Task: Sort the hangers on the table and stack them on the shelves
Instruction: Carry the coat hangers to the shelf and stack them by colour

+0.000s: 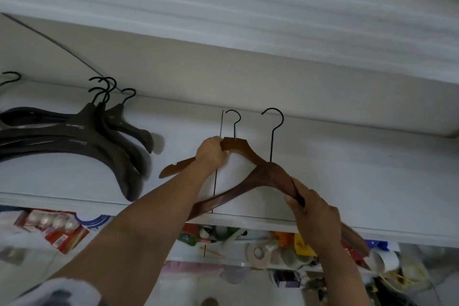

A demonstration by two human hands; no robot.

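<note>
Two brown hangers [270, 174], roughly five dark hangers [87, 117]

- Light is soft, even and rather dim, greying the long white laminate shelf [347, 156].
- The stack of dark brown plastic hangers [99, 126] casts a faint soft-edged shadow rightward.
- Wide-angle distortion bows the shelf edges near the borders.
- Motion blur smears the reddish-brown wooden hangers' [272, 172] lower right tips; the colourful packaged clutter [59, 231] beneath is unfocused.
</note>
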